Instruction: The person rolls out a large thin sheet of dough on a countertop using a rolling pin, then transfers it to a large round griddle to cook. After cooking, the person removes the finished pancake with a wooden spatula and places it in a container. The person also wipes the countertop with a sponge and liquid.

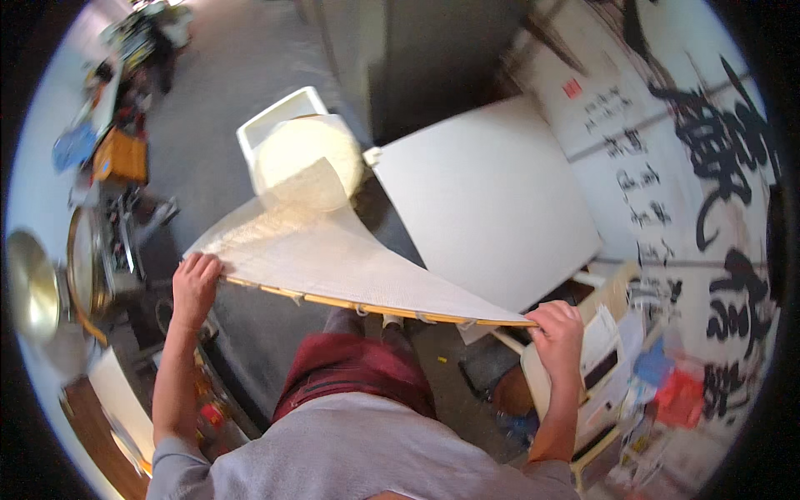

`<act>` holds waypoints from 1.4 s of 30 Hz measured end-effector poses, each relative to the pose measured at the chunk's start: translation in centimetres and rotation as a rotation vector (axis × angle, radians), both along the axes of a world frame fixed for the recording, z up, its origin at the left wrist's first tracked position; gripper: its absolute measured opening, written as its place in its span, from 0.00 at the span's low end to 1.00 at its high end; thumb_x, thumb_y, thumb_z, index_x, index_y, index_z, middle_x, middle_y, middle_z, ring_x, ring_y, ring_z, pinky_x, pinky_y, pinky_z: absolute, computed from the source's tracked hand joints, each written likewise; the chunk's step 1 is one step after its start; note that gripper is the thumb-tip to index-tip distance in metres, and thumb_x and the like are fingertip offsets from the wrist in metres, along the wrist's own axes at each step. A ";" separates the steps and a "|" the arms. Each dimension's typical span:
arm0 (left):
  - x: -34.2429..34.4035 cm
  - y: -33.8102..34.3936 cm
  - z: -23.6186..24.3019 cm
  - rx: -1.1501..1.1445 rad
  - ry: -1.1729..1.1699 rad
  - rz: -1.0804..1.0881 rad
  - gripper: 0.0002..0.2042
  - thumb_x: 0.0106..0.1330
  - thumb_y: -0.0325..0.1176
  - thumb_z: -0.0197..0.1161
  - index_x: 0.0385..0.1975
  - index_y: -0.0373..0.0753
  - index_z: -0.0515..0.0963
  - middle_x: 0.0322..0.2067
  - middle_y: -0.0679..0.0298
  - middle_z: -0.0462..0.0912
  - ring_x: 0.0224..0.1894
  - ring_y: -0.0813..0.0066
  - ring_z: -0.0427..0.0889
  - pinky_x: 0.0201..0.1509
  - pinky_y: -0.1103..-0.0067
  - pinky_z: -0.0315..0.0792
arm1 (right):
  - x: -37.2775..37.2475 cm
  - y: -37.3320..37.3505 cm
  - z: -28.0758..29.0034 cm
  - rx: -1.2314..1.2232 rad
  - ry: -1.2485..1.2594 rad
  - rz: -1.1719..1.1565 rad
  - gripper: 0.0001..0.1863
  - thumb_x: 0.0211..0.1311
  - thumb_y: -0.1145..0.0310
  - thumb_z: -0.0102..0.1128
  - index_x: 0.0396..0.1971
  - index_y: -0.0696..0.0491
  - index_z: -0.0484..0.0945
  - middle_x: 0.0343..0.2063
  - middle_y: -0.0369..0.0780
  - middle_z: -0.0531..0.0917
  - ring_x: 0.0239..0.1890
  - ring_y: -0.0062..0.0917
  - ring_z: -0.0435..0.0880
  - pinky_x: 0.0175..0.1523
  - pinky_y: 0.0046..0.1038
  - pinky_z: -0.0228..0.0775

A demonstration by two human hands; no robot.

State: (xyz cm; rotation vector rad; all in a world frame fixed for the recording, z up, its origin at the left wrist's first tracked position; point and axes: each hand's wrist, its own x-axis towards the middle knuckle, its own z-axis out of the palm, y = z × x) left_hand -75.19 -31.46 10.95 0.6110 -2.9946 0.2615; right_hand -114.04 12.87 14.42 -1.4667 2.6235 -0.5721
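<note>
A pale, translucent mesh sheet [333,258] hangs from a yellow rod [358,307], fastened to it by several small loops. My left hand [197,287] grips the sheet's left corner at the rod's end, fingers closed. At the other end my right hand [557,330] is closed on the rod's tip and the sheet's narrow right corner. The rod tilts, lower on the right. Beyond my hands, the sheet's raised far corner overlaps a round, cream-coloured mass [304,150] whose exact kind I cannot tell. A white rectangular tray or tub [246,137] shows behind that mass.
A large white board or tabletop [483,200] lies to the right, near a wall sheet with black brush writing [650,167]. Cymbal-like metal discs [33,283] and an orange box [121,156] stand left. A cluttered shelf [608,358] is near my right arm.
</note>
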 end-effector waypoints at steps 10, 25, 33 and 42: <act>26.2 19.8 3.9 -0.248 0.416 0.655 0.06 0.52 0.24 0.62 0.28 0.42 0.77 0.30 0.64 0.82 0.35 0.64 0.83 0.38 0.70 0.77 | 8.3 -13.6 3.7 -0.258 0.167 0.552 0.11 0.41 0.80 0.64 0.29 0.54 0.81 0.29 0.40 0.83 0.35 0.38 0.81 0.43 0.37 0.71; 59.2 63.1 5.0 -0.496 0.293 1.621 0.04 0.54 0.24 0.63 0.30 0.38 0.79 0.40 0.61 0.85 0.42 0.66 0.85 0.43 0.75 0.81 | 62.0 -30.8 6.4 -0.334 0.052 1.733 0.06 0.45 0.77 0.67 0.26 0.55 0.82 0.25 0.41 0.81 0.31 0.37 0.78 0.40 0.36 0.66; 58.2 79.5 11.0 -0.580 0.225 2.179 0.05 0.61 0.22 0.61 0.35 0.36 0.79 0.38 0.57 0.86 0.43 0.56 0.86 0.54 0.63 0.78 | 89.2 -27.1 11.3 -0.176 -0.172 2.242 0.06 0.49 0.72 0.69 0.25 0.57 0.83 0.21 0.41 0.80 0.27 0.34 0.79 0.35 0.35 0.67; 76.9 88.8 22.9 -0.605 0.147 2.347 0.08 0.70 0.32 0.56 0.43 0.39 0.79 0.35 0.55 0.83 0.38 0.53 0.82 0.42 0.67 0.75 | 120.1 -23.1 18.6 -0.168 -0.315 2.542 0.10 0.57 0.71 0.70 0.25 0.62 0.80 0.16 0.31 0.71 0.22 0.13 0.67 0.27 0.24 0.62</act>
